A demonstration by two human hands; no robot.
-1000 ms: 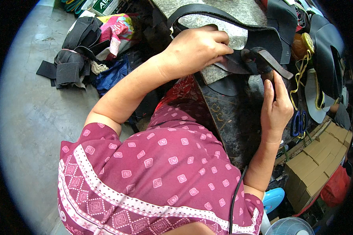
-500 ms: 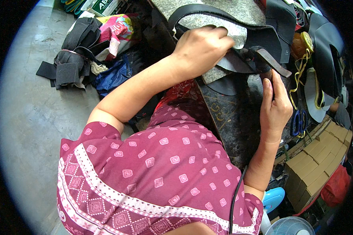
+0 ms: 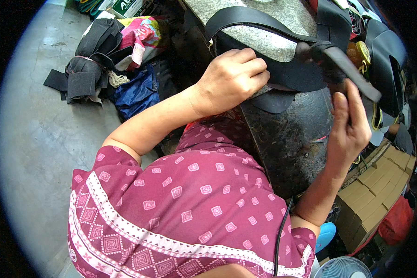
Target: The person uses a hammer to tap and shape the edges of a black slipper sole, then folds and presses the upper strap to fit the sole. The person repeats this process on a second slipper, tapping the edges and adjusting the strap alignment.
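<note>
My left hand presses down with curled fingers on a black leather piece that lies over a grey felt-like pad. A black strap loops over the pad's top. My right hand grips a dark flat tool or strap end that slants up to the left and meets the leather piece. Both rest over a worn black work surface in front of me.
A pile of black straps and bags, a pink printed bag and a blue cloth lie on the grey floor to the left. Cardboard boxes, a red thing and a small fan are at the lower right. More black pieces hang at the right.
The view has moved closer and shifted slightly. My left hand has slid a little along the black leather piece; my right hand keeps its grip on the dark tool.
</note>
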